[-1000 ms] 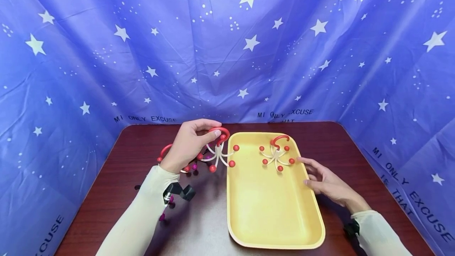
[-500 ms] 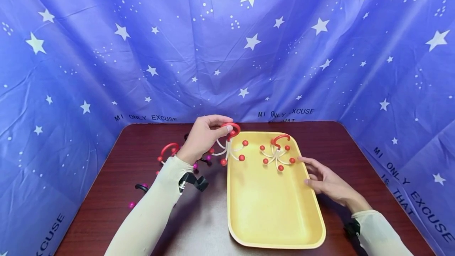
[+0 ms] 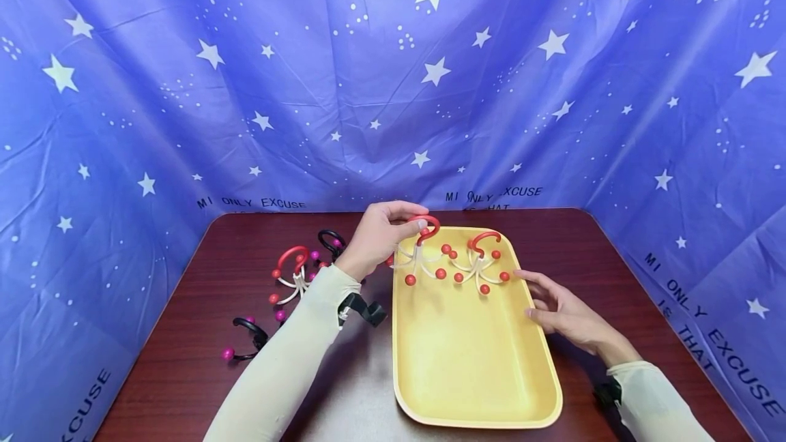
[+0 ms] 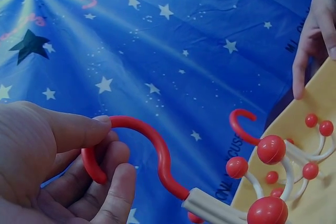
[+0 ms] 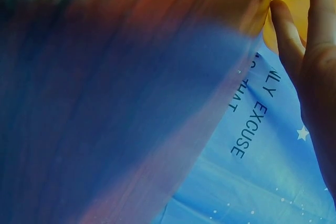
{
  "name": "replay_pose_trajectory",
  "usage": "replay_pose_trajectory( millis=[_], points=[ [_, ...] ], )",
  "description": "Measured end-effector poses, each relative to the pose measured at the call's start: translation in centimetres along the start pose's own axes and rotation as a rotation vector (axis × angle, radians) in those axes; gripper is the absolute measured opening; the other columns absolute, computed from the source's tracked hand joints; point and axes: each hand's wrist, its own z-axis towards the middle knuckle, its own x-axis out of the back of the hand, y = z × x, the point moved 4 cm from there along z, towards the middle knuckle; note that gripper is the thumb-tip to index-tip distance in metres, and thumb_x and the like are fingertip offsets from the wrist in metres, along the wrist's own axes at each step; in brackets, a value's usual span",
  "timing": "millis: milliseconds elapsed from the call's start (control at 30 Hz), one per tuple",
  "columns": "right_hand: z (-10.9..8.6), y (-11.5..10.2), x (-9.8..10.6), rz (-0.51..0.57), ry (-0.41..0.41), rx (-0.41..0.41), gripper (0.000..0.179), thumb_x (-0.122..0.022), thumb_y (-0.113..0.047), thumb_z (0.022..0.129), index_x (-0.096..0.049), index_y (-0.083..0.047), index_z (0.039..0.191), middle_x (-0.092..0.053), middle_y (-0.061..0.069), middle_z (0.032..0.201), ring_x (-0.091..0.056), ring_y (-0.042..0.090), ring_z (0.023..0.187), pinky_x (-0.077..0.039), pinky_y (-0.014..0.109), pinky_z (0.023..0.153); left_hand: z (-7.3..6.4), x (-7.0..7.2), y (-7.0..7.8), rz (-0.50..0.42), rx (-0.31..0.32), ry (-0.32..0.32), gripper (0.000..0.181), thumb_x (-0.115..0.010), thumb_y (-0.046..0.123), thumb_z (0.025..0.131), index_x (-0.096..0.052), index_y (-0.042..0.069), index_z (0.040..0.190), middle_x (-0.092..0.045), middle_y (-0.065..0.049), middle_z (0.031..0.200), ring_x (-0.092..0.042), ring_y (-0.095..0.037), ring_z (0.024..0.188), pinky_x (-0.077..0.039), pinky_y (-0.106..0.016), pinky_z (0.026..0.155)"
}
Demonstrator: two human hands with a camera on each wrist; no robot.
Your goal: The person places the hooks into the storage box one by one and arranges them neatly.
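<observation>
My left hand [image 3: 383, 234] pinches the red curved top of a multi-arm hanging hook [image 3: 420, 254] between thumb and fingers. Its white arms end in red balls and hang over the far left part of the yellow tray [image 3: 475, 360]. In the left wrist view the thumb presses on the red hook [image 4: 152, 135] while the fingers curl beneath. A second red-and-white hook [image 3: 478, 266] stands inside the tray at the far right. My right hand [image 3: 574, 319] touches the tray's right rim with fingers extended; in the right wrist view its thumb [image 5: 286, 30] lies against the yellow wall.
Left of the tray, another red-and-white hook [image 3: 297, 280] rests on the dark wooden table [image 3: 184, 319]. Black hooks with magenta balls lie near it, one [image 3: 248, 340] closer to the front and one [image 3: 331, 243] partly behind the left hand. A blue starry curtain [image 3: 344, 87] surrounds the table.
My left hand has moved right, carrying the red-and-white hook from the tray's left edge to above its inside. The hooks on the table's left are more exposed. The right hand stays put.
</observation>
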Motion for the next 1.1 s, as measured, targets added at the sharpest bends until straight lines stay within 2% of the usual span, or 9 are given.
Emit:
replay_pose_trajectory(
  millis=[67, 167, 233, 333, 433, 600, 933, 1100],
  points=[
    [0.0, 0.0, 0.0, 0.003, 0.001, -0.004, 0.072, -0.059, 0.001, 0.104, -0.019, 0.001, 0.163, -0.052, 0.01, 0.15, -0.069, 0.02, 0.119, -0.065, 0.041, 0.081, 0.2, -0.4, -0.3, 0.001, 0.004, -0.003, 0.024, -0.08, 0.01, 0.094, -0.08, 0.009, 0.118, -0.081, -0.008, 0.11, -0.075, -0.033, 0.102, -0.057, -0.022, 0.076],
    [0.0, 0.0, 0.0, 0.007, 0.003, -0.01, 0.072, -0.059, 0.001, 0.104, -0.019, 0.001, 0.164, -0.052, 0.009, 0.15, -0.069, 0.02, 0.121, -0.065, 0.042, 0.083, 0.5, -0.9, -0.7, 0.02, 0.004, -0.005, 0.024, -0.08, 0.011, 0.094, -0.08, 0.01, 0.118, -0.081, -0.007, 0.109, -0.074, -0.02, 0.094, -0.057, -0.024, 0.077],
    [0.0, 0.0, 0.0, 0.009, 0.002, -0.013, 0.072, -0.059, 0.001, 0.104, -0.019, 0.0, 0.164, -0.052, 0.009, 0.151, -0.069, 0.02, 0.121, -0.065, 0.043, 0.084, 0.7, -1.2, -1.0, 0.023, 0.004, -0.008, 0.023, -0.08, 0.011, 0.095, -0.08, 0.01, 0.118, -0.081, -0.007, 0.108, -0.071, -0.013, 0.09, -0.058, -0.03, 0.08],
    [0.0, 0.1, 0.0, 0.011, -0.001, -0.012, 0.072, -0.059, 0.001, 0.104, -0.019, -0.001, 0.164, -0.052, 0.008, 0.151, -0.069, 0.02, 0.12, -0.065, 0.043, 0.083, 1.0, -1.6, -1.7, 0.012, 0.008, -0.014, 0.023, -0.08, 0.01, 0.095, -0.08, 0.01, 0.117, -0.081, -0.009, 0.108, -0.07, -0.009, 0.088, -0.059, -0.039, 0.086],
    [0.1, 0.0, 0.0, 0.012, -0.006, -0.009, 0.072, -0.059, 0.001, 0.104, -0.018, 0.0, 0.164, -0.052, 0.007, 0.151, -0.069, 0.02, 0.121, -0.065, 0.043, 0.084, 1.4, -1.9, -2.5, -0.015, 0.017, -0.022, 0.023, -0.079, 0.007, 0.094, -0.08, 0.007, 0.117, -0.08, -0.012, 0.109, -0.07, -0.008, 0.087, -0.059, -0.036, 0.085],
    [0.1, 0.0, -0.1, 0.009, -0.002, -0.014, 0.073, -0.059, 0.001, 0.104, -0.019, -0.001, 0.164, -0.052, 0.007, 0.151, -0.069, 0.02, 0.121, -0.065, 0.044, 0.084, 1.8, -2.4, -3.6, -0.05, 0.041, -0.029, 0.025, -0.079, 0.005, 0.093, -0.079, 0.006, 0.118, -0.081, -0.011, 0.106, -0.072, -0.011, 0.088, -0.054, -0.022, 0.073],
    [0.0, 0.0, -0.1, 0.016, 0.006, -0.033, 0.074, -0.06, 0.0, 0.104, -0.018, -0.001, 0.165, -0.05, 0.009, 0.151, -0.069, 0.02, 0.122, -0.065, 0.045, 0.086, 1.9, -3.0, -5.0, -0.02, 0.069, -0.051, 0.027, -0.079, 0.009, 0.095, -0.077, 0.003, 0.121, -0.081, -0.009, 0.109, -0.072, -0.014, 0.091, -0.053, -0.022, 0.073],
    [0.0, 0.1, -0.1, 0.017, 0.006, -0.037, 0.074, -0.06, 0.0, 0.104, -0.018, -0.002, 0.165, -0.05, 0.009, 0.151, -0.069, 0.02, 0.122, -0.065, 0.046, 0.086, 1.8, -3.3, -5.6, -0.014, 0.094, -0.052, 0.024, -0.079, 0.009, 0.095, -0.079, 0.009, 0.118, -0.08, -0.011, 0.114, -0.072, -0.014, 0.092, -0.054, -0.023, 0.076]
  ],
)
